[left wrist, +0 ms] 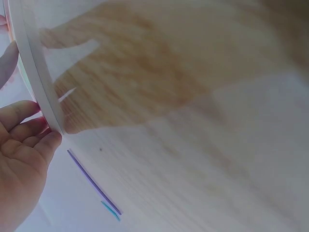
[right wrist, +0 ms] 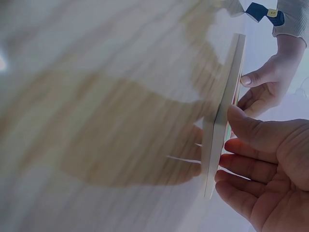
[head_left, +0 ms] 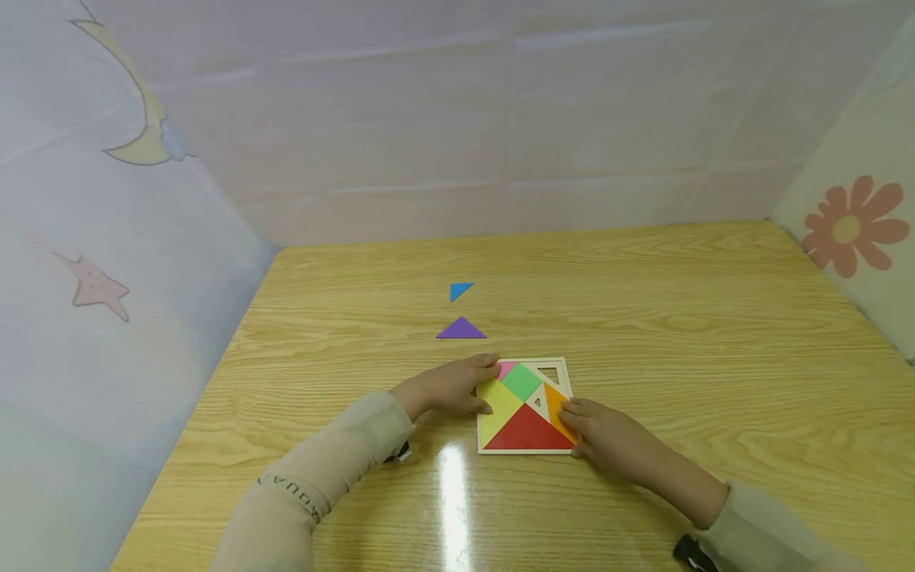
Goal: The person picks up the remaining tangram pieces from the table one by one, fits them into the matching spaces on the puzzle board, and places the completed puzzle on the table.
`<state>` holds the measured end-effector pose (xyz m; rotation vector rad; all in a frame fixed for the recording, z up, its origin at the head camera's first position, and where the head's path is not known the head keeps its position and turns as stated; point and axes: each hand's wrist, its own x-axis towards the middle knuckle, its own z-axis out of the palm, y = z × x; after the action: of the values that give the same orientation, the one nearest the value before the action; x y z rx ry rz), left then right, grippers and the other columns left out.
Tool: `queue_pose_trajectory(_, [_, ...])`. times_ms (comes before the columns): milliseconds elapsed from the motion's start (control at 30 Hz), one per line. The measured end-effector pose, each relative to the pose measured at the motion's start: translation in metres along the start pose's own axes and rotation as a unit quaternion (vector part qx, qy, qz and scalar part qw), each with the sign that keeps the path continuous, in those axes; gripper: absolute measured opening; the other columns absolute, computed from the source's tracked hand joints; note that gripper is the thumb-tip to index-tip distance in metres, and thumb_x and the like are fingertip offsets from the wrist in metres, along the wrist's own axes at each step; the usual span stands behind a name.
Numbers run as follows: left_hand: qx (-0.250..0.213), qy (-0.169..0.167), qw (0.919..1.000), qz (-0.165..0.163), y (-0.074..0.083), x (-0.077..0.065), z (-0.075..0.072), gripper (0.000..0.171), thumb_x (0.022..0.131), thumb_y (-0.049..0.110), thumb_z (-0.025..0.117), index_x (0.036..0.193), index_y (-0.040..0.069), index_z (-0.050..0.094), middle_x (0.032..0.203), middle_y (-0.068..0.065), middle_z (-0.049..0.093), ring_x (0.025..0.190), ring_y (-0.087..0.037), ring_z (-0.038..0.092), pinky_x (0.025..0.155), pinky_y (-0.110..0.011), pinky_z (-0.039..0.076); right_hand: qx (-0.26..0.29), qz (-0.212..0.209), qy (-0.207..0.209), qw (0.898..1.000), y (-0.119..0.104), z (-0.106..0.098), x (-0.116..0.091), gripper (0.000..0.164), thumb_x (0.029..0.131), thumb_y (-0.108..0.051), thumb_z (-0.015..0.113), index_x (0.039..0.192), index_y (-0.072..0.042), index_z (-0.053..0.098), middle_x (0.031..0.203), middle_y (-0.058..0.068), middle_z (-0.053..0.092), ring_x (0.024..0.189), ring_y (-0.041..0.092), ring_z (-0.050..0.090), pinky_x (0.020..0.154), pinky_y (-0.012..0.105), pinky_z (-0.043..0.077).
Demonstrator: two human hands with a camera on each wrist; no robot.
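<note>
One square, pale wooden puzzle board [head_left: 511, 452] lies on the wood-grain tabletop [head_left: 679, 318], well short of its far edge. Set in it are a large red triangle [head_left: 529, 431] along the near rim, a large yellow triangle [head_left: 500, 407] along the left rim, a green square [head_left: 522, 383], an orange piece [head_left: 554, 401] by the right rim and a pink piece [head_left: 506, 369] near the far left corner. The left hand [head_left: 453, 387] rests on the board's left side, thumb and fingers spread apart, the fingers at the far left corner. The right hand [head_left: 618, 439] touches the right edge, its fingers loosely extended onto the orange piece, thumb apart at the near right corner. Just beyond the far left corner lies a flat purple triangle [head_left: 461, 329]; past it, nearer the tabletop's far edge, a smaller blue triangle [head_left: 459, 291]. Pale sleeves [head_left: 336, 453] cover both arms.
</note>
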<state>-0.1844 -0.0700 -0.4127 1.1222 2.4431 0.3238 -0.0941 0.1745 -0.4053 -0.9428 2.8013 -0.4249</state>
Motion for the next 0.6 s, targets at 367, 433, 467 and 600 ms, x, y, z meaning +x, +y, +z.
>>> queue_pose_trajectory(367, [-0.003, 0.006, 1.0000, 0.002, -0.0028, 0.0022, -0.0004, 0.066, 0.080, 0.029, 0.061, 0.133, 0.004, 0.030, 0.140, -0.010, 0.021, 0.126, -0.021, 0.021, 0.101, -0.026, 0.019, 0.007, -0.004, 0.007, 1.000, 0.0021, -0.0012, 0.0006, 0.049, 0.067, -0.015, 0.071, 0.107, 0.008, 0.057, 0.109, 0.019, 0.055, 0.104, 0.034, 0.049, 0.081, 0.043, 0.042])
queue_pose_trajectory(433, [-0.002, 0.006, 1.0000, 0.001, -0.0035, 0.0024, -0.0015, 0.065, 0.080, 0.028, 0.061, 0.133, 0.004, 0.032, 0.139, -0.010, 0.023, 0.126, -0.021, 0.022, 0.101, -0.026, 0.020, 0.007, -0.006, 0.009, 1.000, 0.0025, -0.0008, 0.0012, 0.048, 0.067, -0.015, 0.071, 0.107, 0.007, 0.057, 0.109, 0.019, 0.056, 0.103, 0.034, 0.049, 0.081, 0.043, 0.042])
queue_pose_trajectory(467, [-0.003, 0.005, 1.0000, 0.000, -0.0035, 0.0022, -0.0022, 0.064, 0.080, 0.027, 0.061, 0.133, 0.004, 0.032, 0.139, -0.009, 0.024, 0.125, -0.021, 0.023, 0.100, -0.026, 0.021, 0.007, -0.008, 0.011, 1.000, 0.0027, -0.0004, 0.0015, 0.048, 0.067, -0.015, 0.071, 0.107, 0.007, 0.057, 0.109, 0.019, 0.056, 0.103, 0.034, 0.049, 0.081, 0.043, 0.042])
queue_pose_trajectory(600, [-0.009, 0.002, 1.0000, -0.002, -0.0032, 0.0023, -0.0058, 0.061, 0.081, 0.025, 0.061, 0.132, 0.004, 0.034, 0.139, -0.009, 0.025, 0.125, -0.021, 0.025, 0.100, -0.026, 0.022, 0.006, -0.016, 0.019, 1.000, 0.0032, 0.0005, 0.0020, 0.047, 0.066, -0.015, 0.072, 0.105, 0.007, 0.058, 0.107, 0.019, 0.056, 0.101, 0.034, 0.050, 0.080, 0.043, 0.043])
